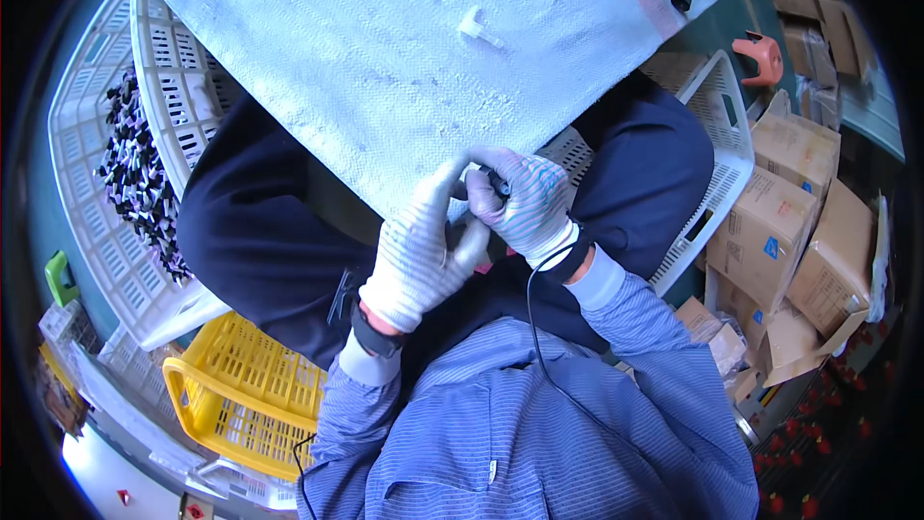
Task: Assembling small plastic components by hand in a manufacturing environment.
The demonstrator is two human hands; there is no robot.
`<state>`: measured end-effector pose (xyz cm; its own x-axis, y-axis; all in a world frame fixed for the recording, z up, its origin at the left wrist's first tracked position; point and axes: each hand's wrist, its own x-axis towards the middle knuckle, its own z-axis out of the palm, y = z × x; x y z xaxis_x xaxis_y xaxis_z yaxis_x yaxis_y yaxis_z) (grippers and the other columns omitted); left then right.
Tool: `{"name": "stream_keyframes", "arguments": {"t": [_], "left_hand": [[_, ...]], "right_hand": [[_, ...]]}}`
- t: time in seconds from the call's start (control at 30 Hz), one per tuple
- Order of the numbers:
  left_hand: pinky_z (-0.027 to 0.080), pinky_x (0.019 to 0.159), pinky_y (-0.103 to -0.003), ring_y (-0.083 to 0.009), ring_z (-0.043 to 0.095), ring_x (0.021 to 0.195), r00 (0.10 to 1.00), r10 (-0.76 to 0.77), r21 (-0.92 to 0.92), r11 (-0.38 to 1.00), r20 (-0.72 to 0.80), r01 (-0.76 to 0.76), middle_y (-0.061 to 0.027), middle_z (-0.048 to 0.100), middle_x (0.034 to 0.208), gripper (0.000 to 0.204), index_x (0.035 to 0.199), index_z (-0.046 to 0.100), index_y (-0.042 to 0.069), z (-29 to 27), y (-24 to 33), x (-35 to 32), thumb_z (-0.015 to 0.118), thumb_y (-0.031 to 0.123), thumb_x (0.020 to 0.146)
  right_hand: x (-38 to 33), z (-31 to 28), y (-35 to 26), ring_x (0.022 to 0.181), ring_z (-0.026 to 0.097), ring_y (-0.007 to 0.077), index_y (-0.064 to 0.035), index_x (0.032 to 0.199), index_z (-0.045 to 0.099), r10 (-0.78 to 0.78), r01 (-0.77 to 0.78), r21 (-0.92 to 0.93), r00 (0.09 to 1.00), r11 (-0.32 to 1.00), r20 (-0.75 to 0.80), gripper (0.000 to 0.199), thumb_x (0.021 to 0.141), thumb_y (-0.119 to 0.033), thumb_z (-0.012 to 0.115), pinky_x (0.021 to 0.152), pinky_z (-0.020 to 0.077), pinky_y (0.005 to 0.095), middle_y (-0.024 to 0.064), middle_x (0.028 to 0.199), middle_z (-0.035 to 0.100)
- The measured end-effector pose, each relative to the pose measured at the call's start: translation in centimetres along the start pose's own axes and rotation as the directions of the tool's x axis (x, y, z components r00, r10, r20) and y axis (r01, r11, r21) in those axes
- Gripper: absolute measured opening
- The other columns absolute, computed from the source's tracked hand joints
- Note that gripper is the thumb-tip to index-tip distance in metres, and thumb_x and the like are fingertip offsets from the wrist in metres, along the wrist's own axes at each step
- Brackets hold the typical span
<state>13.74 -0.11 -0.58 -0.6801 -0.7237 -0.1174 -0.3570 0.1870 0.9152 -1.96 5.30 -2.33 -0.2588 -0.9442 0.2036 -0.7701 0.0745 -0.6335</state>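
My right hand (525, 202), in a white knit glove with grey fingertips, is closed on a small black round part (499, 183). The part shows between its thumb and forefinger; its exact kind is too small to tell. Close on the left is my gloved left hand (419, 246), its fingers bent and meeting the right fingertips. A gap shows between the left thumb and fingers, with nothing seen in it. Both hands are above my lap at the near corner of the white-covered table (385, 87). A small white plastic fitting (478, 29) lies farther out on the table.
Two black knobs (680, 0) are at the table's far right. A white crate (106, 279) at left contains many small black, white and purplish pieces (144, 173). Nearby is a yellow basket (241, 395). Another white crate (727, 159), cardboard boxes (760, 221) and an orange stool (760, 58) stand right.
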Motion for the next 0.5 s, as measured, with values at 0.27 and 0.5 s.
{"name": "stream_keyframes", "arguments": {"t": [0.27,0.5], "left_hand": [[0.053,0.083,-0.038,-0.0309,0.063,0.094,0.997,0.054,-0.02,0.998,-0.063,-0.056,-0.0164,0.061,0.109,0.09,0.135,0.051,0.002,1.2,-0.1,1.7,0.088,0.045,0.065],[0.052,0.077,-0.04,-0.0335,0.063,0.089,0.996,0.058,0.084,0.995,-0.07,-0.053,-0.0173,0.062,0.104,0.078,0.129,0.056,0.004,2.4,-0.5,2.2,0.079,0.054,0.072]], "right_hand": [[1.1,-1.1,1.0,0.063,0.063,0.0338,-0.0062,0.091,0.062,-0.109,0.089,0.144,0.985,0.986,0.138,0.032,0.075,-0.031,0.074,0.055,0.0481,0.0427,0.0116,0.071,0.061],[0.7,-0.5,2.1,0.059,0.06,0.0313,-0.0089,0.079,0.056,-0.187,0.178,0.076,0.973,0.981,0.135,0.027,0.073,-0.03,0.071,0.052,0.046,0.0426,0.0088,0.066,0.056]]}}
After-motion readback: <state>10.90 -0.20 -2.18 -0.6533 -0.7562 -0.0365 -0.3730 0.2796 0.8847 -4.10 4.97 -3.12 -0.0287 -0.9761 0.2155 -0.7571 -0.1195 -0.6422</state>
